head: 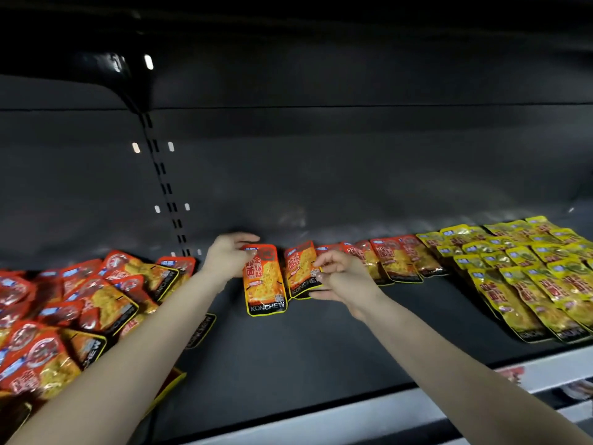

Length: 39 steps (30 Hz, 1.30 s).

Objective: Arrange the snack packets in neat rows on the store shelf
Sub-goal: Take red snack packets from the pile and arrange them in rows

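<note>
Frame centre: the left hand (229,256) grips the top edge of an upright orange KONCHEW packet (264,281) on the dark shelf (321,348). Just beside it, the right hand (340,274) pinches the second orange packet (300,271) by its right edge. Loose red-orange packets (64,309) lie at lower left; yellow packets (529,277) sit in rows at right.

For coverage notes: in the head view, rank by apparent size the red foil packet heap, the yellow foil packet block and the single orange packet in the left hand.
Largest: red foil packet heap and yellow foil packet block, alike, both cut by the frame.
Smallest: single orange packet.
</note>
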Available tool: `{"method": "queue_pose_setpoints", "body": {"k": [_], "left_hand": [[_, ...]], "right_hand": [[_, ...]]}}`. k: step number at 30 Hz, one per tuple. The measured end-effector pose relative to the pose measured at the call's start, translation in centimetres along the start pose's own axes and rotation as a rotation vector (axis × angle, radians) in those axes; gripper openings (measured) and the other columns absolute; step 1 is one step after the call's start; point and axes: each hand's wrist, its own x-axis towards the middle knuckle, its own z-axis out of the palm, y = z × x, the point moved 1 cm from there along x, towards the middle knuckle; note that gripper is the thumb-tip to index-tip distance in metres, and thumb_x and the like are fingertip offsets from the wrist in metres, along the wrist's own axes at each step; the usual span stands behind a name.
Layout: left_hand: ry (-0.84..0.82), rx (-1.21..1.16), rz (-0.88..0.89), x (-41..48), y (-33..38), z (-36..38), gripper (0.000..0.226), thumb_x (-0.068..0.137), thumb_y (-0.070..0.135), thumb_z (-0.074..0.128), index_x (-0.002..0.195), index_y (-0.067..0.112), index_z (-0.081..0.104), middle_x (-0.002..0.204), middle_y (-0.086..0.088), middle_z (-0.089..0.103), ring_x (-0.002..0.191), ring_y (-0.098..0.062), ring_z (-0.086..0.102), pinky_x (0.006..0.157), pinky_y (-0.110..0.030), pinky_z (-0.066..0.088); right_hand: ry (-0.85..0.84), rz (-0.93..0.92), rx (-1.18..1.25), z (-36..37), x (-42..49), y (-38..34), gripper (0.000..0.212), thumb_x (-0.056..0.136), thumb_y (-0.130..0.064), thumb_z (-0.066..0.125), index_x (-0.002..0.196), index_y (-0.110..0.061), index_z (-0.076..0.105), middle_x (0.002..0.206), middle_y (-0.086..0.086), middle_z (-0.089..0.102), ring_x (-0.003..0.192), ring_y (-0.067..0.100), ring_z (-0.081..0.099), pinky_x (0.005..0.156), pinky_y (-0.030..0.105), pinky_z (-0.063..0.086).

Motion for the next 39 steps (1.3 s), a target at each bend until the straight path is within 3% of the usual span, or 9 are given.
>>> {"method": "queue_pose_setpoints", "body": {"k": [4,9,12,14,20,23,28,33,39], "left_hand": [[0.108,-0.006,-0.003,-0.7,-1.2,-2.9,0.026,0.09,-0.003,0.053,0.104,0.017,0.062,0.11,-0.011,0.063,0.087,-0.024,0.061,0.068,-0.031,0.052],[0.201,0.092,-0.054,-2.0,-3.2,-5.8,0.026,0.089,-0.002,0.055,0.105,0.017,0.064,0.119,-0.012,0.064,0.105,-0.034,0.062,0.085,-0.042,0.052],[0.231,0.105,-0.084,-2.7,-4.0,-6.8,0.025,0.091,-0.002,0.051,0.1,0.019,0.062,0.113,-0.007,0.066,0.076,-0.025,0.064,0.051,-0.027,0.051],[0.233,0.097,-0.104,-3.2,-4.0,-7.2,0.023,0.092,-0.001,0.049,0.092,0.019,0.06,0.102,-0.003,0.064,0.069,-0.015,0.058,0.042,-0.02,0.044],[0.26,0.062,-0.167,-4.3,-4.3,-8.4,0.029,0.092,-0.002,0.05,0.115,0.014,0.057,0.124,-0.007,0.058,0.11,-0.027,0.057,0.06,-0.036,0.053],[0.264,0.069,-0.145,-4.6,-4.3,-9.0,0.03,0.092,-0.003,0.05,0.118,0.012,0.058,0.128,-0.009,0.056,0.105,-0.022,0.057,0.048,-0.027,0.051],[0.301,0.122,-0.04,-3.9,-4.2,-9.3,0.026,0.091,-0.002,0.053,0.112,0.012,0.061,0.116,-0.012,0.065,0.101,-0.029,0.064,0.075,-0.045,0.056],[0.312,0.102,0.001,-3.0,-4.3,-8.6,0.028,0.088,-0.001,0.056,0.109,0.018,0.061,0.113,-0.01,0.067,0.084,-0.028,0.064,0.074,-0.042,0.053],[0.056,0.036,0.041,-2.7,-4.2,-6.3,0.061,0.074,-0.012,0.068,0.126,0.017,0.051,0.128,-0.001,0.049,0.113,-0.018,0.054,0.098,-0.029,0.045]], "right_hand": [[-0.09,-0.042,0.009,3.3,0.3,-0.6,0.031,0.09,0.012,0.044,0.077,-0.013,0.055,0.076,0.002,0.046,0.072,0.012,0.054,0.064,0.028,0.059],[-0.202,-0.122,-0.104,7.5,0.1,-0.2,0.035,0.085,0.014,0.046,0.073,-0.017,0.057,0.08,0.002,0.047,0.081,0.014,0.05,0.069,0.034,0.059],[-0.264,-0.198,-0.177,9.7,-0.3,0.3,0.038,0.083,0.012,0.049,0.07,-0.022,0.057,0.074,-0.001,0.049,0.082,0.014,0.051,0.074,0.039,0.059],[-0.302,-0.233,-0.222,10.9,-0.4,0.5,0.039,0.082,0.011,0.05,0.069,-0.025,0.056,0.071,-0.003,0.05,0.082,0.014,0.052,0.078,0.041,0.058],[-0.269,-0.22,-0.326,12.8,0.9,0.7,0.04,0.085,0.007,0.047,0.072,-0.03,0.055,0.071,-0.003,0.053,0.078,0.012,0.054,0.066,0.018,0.04],[-0.239,-0.211,-0.343,12.7,1.9,0.2,0.038,0.086,0.003,0.05,0.074,-0.033,0.056,0.079,0.001,0.058,0.086,0.02,0.059,0.07,0.025,0.043],[-0.219,-0.169,-0.403,11.8,2.6,-0.4,0.034,0.082,0.001,0.052,0.08,-0.034,0.057,0.079,-0.005,0.059,0.08,0.012,0.055,0.061,0.023,0.042],[-0.196,-0.143,-0.489,10.1,2.9,-0.4,0.032,0.079,0.0,0.05,0.084,-0.03,0.059,0.081,-0.006,0.06,0.076,0.013,0.055,0.058,0.024,0.04],[-0.099,-0.151,-0.484,7.4,2.9,0.0,0.021,0.079,-0.005,0.056,0.081,-0.026,0.061,0.075,-0.002,0.064,0.074,0.015,0.058,0.062,0.024,0.041]]}}
